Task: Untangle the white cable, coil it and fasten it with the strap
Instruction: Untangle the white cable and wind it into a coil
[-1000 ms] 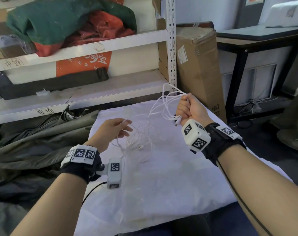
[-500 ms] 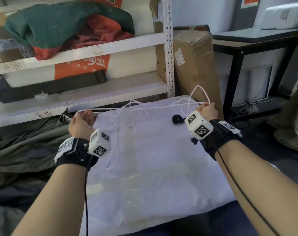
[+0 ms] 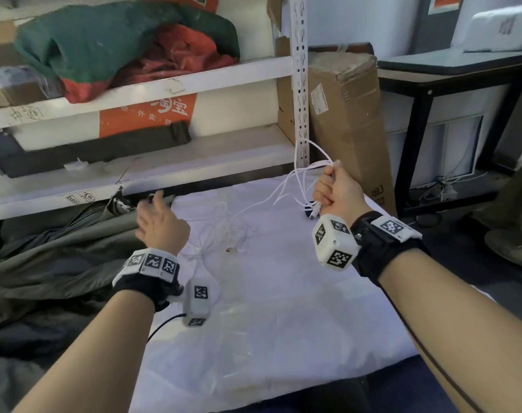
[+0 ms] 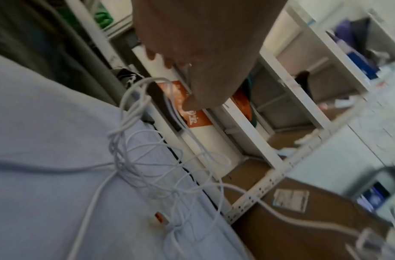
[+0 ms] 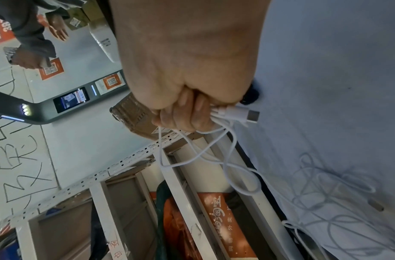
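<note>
Right hand (image 3: pixel 338 190), raised above the far right corner of the white cloth-covered tabletop (image 3: pixel 283 323): fingers (image 5: pixel 192 112) curled tight round several gathered strands of the thin white cable (image 3: pixel 286 186), with 1 white plug with a metal tip (image 5: pixel 243 114) projecting from the fist. 1 loop standing above the knuckles in the head view; further strands sagging from the fist down to the cloth.

Remainder of the cable lying as a loose tangle on the cloth between the 2 hands; white against white, hence hard to trace in the head view, clearer in the left wrist view as overlapping loops (image 4: pixel 147 158). Second connector with an orange insert (image 4: pixel 158 219) resting on the cloth beside the tangle.

Left hand (image 3: pixel 161 222), near the far left edge of the cloth, seen from the back: fingers spread and relaxed. In the left wrist view, fingertips (image 4: pixel 167 65) blurred and largely hidden behind the palm; 1 strand passing just under them, contact not determinable.

Small dark round object (image 5: pixel 251 95), mostly hidden behind the right fist, on the cloth; identity as the strap not determinable.

Background: white metal shelving (image 3: pixel 194 81), brown cardboard box (image 3: pixel 349 120) leaning beside it.
</note>
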A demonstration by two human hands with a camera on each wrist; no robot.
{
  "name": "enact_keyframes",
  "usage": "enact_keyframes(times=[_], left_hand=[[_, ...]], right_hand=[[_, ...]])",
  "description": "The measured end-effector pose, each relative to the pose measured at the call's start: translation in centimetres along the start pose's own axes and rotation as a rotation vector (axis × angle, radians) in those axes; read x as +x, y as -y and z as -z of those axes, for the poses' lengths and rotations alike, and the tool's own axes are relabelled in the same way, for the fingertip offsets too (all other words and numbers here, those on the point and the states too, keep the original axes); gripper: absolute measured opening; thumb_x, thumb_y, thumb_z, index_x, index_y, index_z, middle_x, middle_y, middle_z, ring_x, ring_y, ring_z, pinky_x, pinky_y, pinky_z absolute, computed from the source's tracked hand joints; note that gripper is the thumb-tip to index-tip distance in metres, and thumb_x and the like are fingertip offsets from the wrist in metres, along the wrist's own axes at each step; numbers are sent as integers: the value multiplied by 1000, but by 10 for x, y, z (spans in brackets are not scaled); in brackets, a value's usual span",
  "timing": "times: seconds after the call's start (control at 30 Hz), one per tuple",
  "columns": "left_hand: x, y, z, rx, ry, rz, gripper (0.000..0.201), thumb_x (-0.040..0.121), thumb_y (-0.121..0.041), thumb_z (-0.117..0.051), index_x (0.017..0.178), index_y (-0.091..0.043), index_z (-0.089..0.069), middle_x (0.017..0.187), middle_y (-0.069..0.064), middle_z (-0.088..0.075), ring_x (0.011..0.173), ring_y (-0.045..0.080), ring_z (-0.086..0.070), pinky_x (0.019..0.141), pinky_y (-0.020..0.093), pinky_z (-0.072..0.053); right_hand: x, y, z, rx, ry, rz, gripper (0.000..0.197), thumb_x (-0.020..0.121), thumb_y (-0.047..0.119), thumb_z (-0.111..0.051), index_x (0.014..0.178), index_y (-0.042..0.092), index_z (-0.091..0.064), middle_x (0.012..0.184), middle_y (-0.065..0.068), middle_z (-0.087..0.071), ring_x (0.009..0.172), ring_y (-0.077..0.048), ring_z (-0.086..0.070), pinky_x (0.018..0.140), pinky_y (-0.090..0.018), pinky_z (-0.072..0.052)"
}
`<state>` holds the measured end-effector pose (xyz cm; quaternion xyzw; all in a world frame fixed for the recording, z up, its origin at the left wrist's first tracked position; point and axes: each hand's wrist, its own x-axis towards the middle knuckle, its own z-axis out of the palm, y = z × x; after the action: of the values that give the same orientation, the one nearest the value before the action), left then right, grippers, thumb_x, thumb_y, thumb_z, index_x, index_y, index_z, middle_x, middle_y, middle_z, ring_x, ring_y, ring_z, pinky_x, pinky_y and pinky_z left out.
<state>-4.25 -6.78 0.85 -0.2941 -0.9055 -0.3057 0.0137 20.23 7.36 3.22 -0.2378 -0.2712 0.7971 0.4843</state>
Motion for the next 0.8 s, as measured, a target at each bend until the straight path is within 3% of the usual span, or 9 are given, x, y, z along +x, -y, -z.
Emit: enact_keyframes(times=[0.13, 0.23, 0.3, 0.37, 0.47, 0.57, 0.67, 0.73, 0.8], left_hand=[[5, -20, -15, 95, -9, -550, 64, 82, 3, -49, 140, -20, -36, 152, 4, -23, 140, 25, -23, 112, 48, -18], [6, -37, -32, 165, 214, -814, 68, 82, 12, -41, 141, -21, -40, 152, -2, -33, 139, 19, -32, 112, 41, -24], [10, -39, -40, 292, 445, -775, 76, 82, 14, -35, 146, -25, -30, 153, -3, -33, 138, 20, -36, 115, 38, -25], [12, -39, -40, 474, 560, -676, 70, 87, 7, -34, 148, -26, -26, 152, 1, -36, 136, 21, -39, 113, 39, -31], [10, -40, -30, 768, 526, -619, 45, 95, -8, -35, 136, -23, -48, 137, 4, -52, 125, 23, -50, 108, 38, -36], [17, -29, -26, 887, 433, -605, 31, 95, -17, -39, 112, -16, -66, 111, 0, -66, 105, 21, -61, 103, 37, -40], [28, -23, -26, 497, 511, -444, 24, 95, -15, -47, 82, -4, -64, 75, 2, -69, 66, 16, -61, 70, 26, -53], [26, -28, -21, -84, 600, -253, 21, 97, -13, -48, 85, -3, -62, 71, 5, -65, 52, 11, -54, 51, 17, -49], [20, -39, -9, -460, 605, -184, 19, 98, -11, -47, 89, -4, -63, 77, 5, -65, 55, 8, -51, 49, 11, -46]], right_hand=[[-1, -4, -6, -31, 60, -46, 46, 103, 39, -26, 66, 18, -42, 36, 8, -27, 26, -5, -18, 28, -18, -14], [-1, -7, -9, -43, 75, -58, 45, 103, 39, -27, 67, 17, -43, 39, 8, -26, 27, -5, -18, 28, -18, -14], [-1, -6, -10, -40, 87, -64, 45, 103, 40, -27, 68, 17, -43, 39, 8, -26, 27, -5, -18, 28, -18, -15], [-1, -5, -9, -36, 92, -63, 45, 103, 39, -27, 68, 17, -42, 38, 8, -26, 27, -5, -19, 27, -17, -15], [3, -4, -4, -30, 74, -38, 44, 103, 39, -28, 67, 17, -42, 37, 9, -26, 26, -5, -18, 27, -17, -15], [7, -2, 3, -4, -1, 5, 45, 103, 39, -28, 67, 17, -43, 37, 9, -28, 26, -5, -18, 27, -18, -16], [11, 1, 10, 23, -105, 70, 45, 103, 36, -27, 65, 17, -42, 36, 9, -27, 25, -6, -18, 26, -18, -16], [13, 1, 13, 30, -166, 103, 42, 103, 30, -28, 64, 17, -39, 35, 9, -26, 25, -6, -17, 27, -17, -15], [13, -1, 15, 28, -212, 115, 40, 102, 26, -29, 64, 17, -36, 34, 9, -24, 25, -7, -16, 27, -16, -14]])
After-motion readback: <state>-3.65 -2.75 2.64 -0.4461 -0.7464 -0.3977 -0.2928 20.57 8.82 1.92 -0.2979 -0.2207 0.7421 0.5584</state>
